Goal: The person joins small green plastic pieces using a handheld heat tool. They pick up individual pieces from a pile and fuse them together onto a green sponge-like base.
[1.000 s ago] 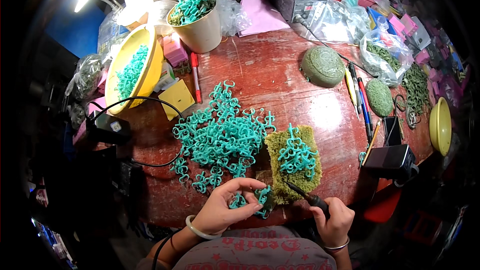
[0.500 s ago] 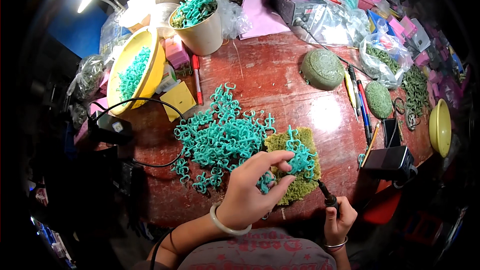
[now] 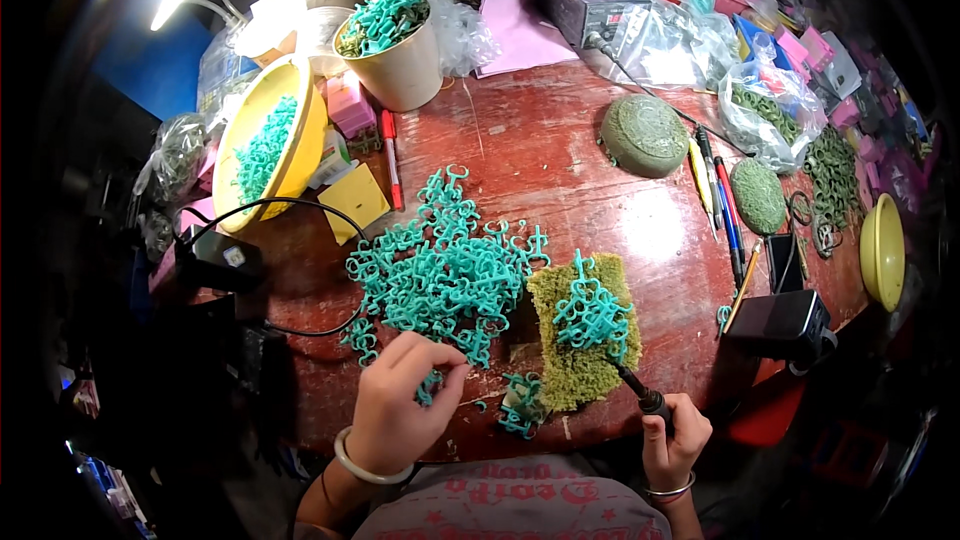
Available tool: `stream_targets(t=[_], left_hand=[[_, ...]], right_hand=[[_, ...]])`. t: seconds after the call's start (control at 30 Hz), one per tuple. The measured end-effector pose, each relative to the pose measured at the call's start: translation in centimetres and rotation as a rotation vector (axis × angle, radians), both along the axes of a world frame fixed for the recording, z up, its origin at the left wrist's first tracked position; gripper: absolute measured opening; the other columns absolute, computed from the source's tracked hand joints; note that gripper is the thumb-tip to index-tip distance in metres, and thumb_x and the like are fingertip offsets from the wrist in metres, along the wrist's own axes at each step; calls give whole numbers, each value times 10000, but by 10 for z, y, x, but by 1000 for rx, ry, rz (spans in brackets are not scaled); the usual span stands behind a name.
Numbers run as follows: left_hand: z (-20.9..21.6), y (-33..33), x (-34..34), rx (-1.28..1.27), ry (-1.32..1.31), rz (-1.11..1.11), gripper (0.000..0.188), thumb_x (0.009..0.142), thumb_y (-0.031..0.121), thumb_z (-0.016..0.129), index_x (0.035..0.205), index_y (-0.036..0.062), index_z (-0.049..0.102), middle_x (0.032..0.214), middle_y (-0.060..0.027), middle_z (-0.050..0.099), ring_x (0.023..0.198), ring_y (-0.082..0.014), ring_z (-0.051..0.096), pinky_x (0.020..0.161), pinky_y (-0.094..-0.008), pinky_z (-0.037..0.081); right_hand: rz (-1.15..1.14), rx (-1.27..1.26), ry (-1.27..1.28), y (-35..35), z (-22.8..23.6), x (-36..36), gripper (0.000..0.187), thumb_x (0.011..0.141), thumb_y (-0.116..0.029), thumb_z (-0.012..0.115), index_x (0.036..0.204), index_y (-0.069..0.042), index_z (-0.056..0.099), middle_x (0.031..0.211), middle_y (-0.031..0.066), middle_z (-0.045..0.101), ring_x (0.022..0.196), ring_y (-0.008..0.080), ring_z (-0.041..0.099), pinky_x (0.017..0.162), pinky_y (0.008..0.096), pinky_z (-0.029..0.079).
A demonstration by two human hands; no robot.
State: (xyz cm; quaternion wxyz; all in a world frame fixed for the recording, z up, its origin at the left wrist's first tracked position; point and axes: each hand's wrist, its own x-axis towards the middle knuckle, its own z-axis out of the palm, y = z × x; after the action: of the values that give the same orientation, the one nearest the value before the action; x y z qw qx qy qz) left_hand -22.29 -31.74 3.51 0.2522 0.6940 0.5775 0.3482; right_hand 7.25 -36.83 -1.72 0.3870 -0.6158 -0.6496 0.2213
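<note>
the left hand [image 3: 405, 405] has drawn back from the mossy pad [image 3: 585, 380] to the teal pile [image 3: 440, 280], fingertips near together; whether they pinch a piece cannot be told. the right hand [image 3: 675, 435] stays clamped on the dark-handled tool [image 3: 652, 402]. bare tabletop [image 3: 685, 315] opens ahead of that grip; its near edge passes close by both hands.

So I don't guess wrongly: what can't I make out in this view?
All in the head view:
Left hand: its curled fingers hide whether it grips the green piece.
Tool: its tip is too small to tell whether it touches the sponge.
Green pile: upper pieces hide those below.
Shirt: cut off by the lower edge.
</note>
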Motion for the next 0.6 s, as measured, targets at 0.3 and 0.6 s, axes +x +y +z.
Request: stream_targets(t=[0.3, 0.6], left_hand=[[-14, 0, 13, 28, 149, 30, 246, 797, -33, 725, 1028, 24, 663, 781, -77, 568, 651, -205, 591, 562, -303, 471], [-19, 1, 16, 27, 163, -31, 185, 807, 25, 757, 964, 39, 660, 768, -63, 550, 599, -174, 564, 506, -299, 444]], right_hand=[[6, 2, -35, 0, 3, -2, 389, 884, -355, 728, 798, -7, 577, 634, 107, 520, 505, 270, 519, 482, 334, 394], [20, 23, -67, 3, 3, -3, 386, 875, -350, 738, 791, -8, 578, 624, 107, 511, 502, 279, 518, 478, 341, 393]])
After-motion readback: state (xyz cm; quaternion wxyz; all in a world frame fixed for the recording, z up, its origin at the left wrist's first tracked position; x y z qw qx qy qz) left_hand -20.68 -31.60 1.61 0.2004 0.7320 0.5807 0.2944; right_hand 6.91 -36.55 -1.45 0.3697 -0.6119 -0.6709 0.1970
